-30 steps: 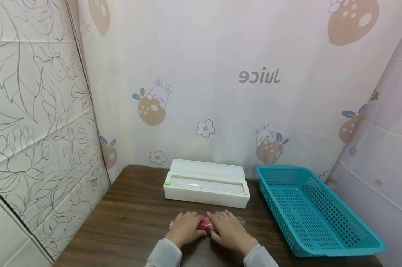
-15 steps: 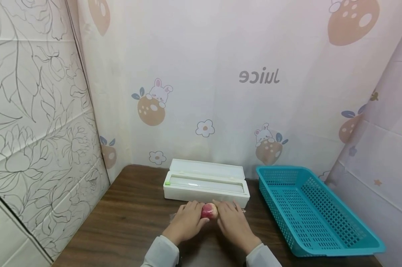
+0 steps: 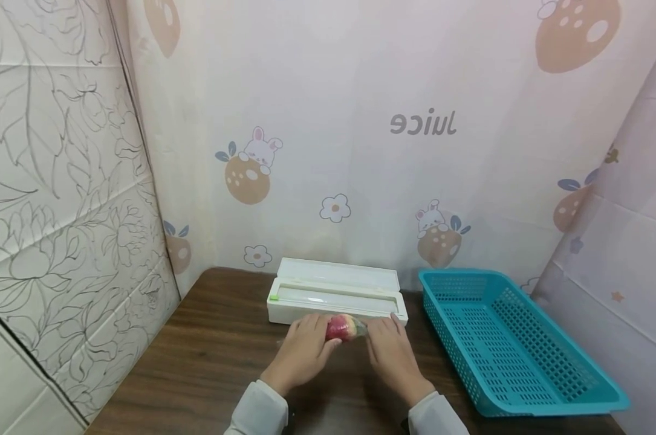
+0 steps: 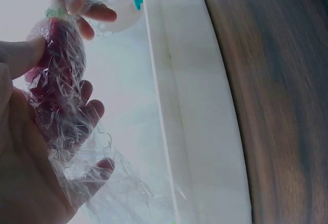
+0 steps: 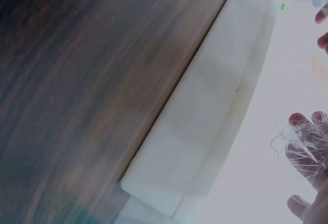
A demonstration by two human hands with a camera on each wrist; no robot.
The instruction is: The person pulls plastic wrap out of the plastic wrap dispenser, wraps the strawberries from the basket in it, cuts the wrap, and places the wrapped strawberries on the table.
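A red fruit or vegetable (image 3: 341, 327) with a pale yellowish right end is wrapped in clear cling film; its exact kind cannot be told. My left hand (image 3: 304, 347) holds it from the left, thumb on its near side in the left wrist view. There, crumpled cling film (image 4: 128, 193) trails past the lower fingers. To its right, my right hand (image 3: 393, 353) pinches the gathered film close to a greenish tip (image 4: 55, 12). Film lies over the right fingers (image 5: 307, 147) in the right wrist view. Both hands are raised off the table, just before the white box.
A long white cling film dispenser (image 3: 333, 309) stands behind the hands, lid up, with a green slider at its left end. A turquoise perforated basket (image 3: 471, 377) sits on the right of the dark wooden table (image 3: 197, 356). A printed curtain hangs behind.
Both hands have moved forward and up, bringing the wrapped red item nearer the white box. My right hand has drawn away to the right, so the item's pale end and stretched film now show.
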